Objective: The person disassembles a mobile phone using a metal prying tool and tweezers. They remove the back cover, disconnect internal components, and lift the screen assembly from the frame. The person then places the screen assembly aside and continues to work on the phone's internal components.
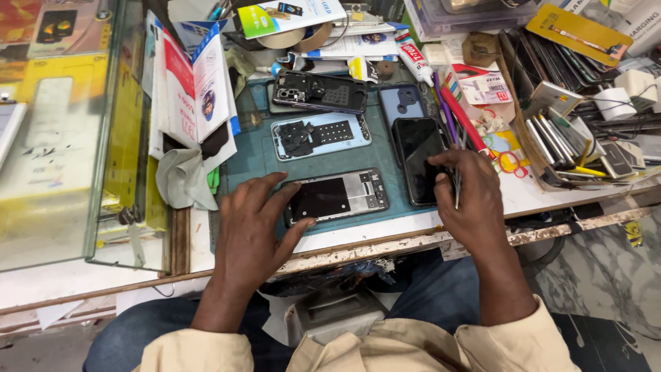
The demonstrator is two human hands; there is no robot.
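My left hand [253, 222] lies flat on the teal work mat [255, 162], fingers spread, with the fingertips touching the left end of an opened phone frame [337, 196] that lies face down. My right hand [467, 196] rests at the mat's right edge, its fingers closed around thin metal tweezers [456, 186] that point toward me. Its fingertips touch the lower corner of a black phone screen [417, 158]. Further back on the mat lie a light blue back cover with loose black parts [320, 135] and a dark phone frame [320, 91].
A blue phone back [401, 102] lies beside the dark frame. Booklets and a cloth [193, 103] pile up at the left next to a glass case [62, 138]. A glue tube [413, 58], boxes, tools and stacked screens [564, 138] crowd the right side.
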